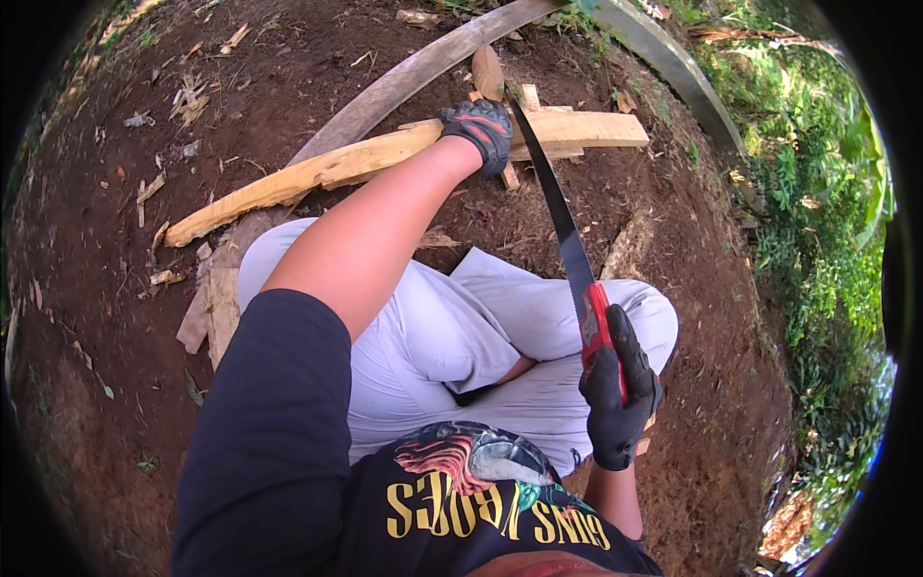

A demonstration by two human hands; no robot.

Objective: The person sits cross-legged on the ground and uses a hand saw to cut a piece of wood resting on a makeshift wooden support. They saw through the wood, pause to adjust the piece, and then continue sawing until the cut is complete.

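A long pale wooden plank (356, 163) lies crosswise ahead of my crossed legs, its left end tapered and rough. My left hand (481, 130), in a black glove with red marks, is closed over the plank and presses it down. My right hand (618, 399), in a black glove, is wrapped round the red handle of a hand saw (556, 202). The saw's dark blade stretches forward from the handle, and its tip end reaches across the plank just right of my left hand. Short wood pieces (529, 96) lie under and behind the plank.
Long weathered boards (413, 72) border the dirt beyond the plank, one running left, another (673, 67) right. Flat wood offcuts (223, 313) lie beside my left knee. Chips and dry leaves dot the brown soil (96, 240). Green plants (808, 240) grow along the right.
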